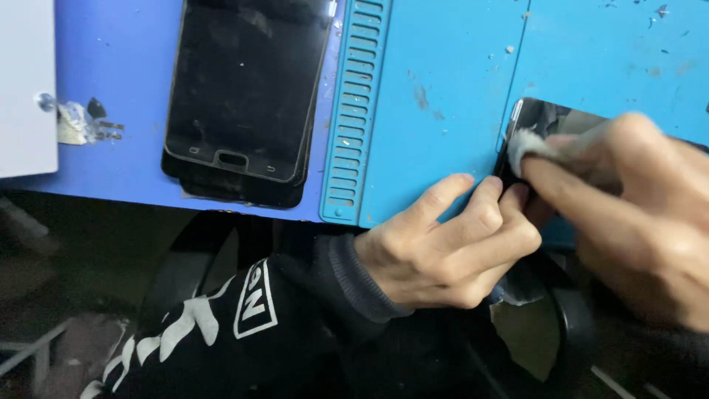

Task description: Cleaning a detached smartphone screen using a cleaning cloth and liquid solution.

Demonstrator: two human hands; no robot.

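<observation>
Closest in, the left hand point(450, 244) sits curled at the near edge of the blue mat point(443, 89), dark sleeve point(310, 310) trailing back toward the body. Its fingertips point(509, 199) are bent over and press on the near corner of the dark phone screen point(543, 118), pinning it to the mat: closed down onto the glass, not wrapped round it.

Just right of that, the right hand point(635, 214) comes in over the same screen, fingers pinched tight on a small whitish wad point(524, 142) of cloth or cotton. The wad is touching the glass near its left edge. So this reads as the wiping step: one hand steadies, the other cleans.

Most of the screen is hidden under the right hand, so how much is clean I cannot tell. By my judgement the wad needs firm, even strokes while the left hand stays braced, or the panel may slide on the mat.

Further off, left of the mat's slotted strip point(358, 111), a stack of black phone panels point(244, 96) lies flat on the worktop point(111, 66), well apart from both hands. Beyond that, a white box point(26, 81) sits at the far left.
</observation>
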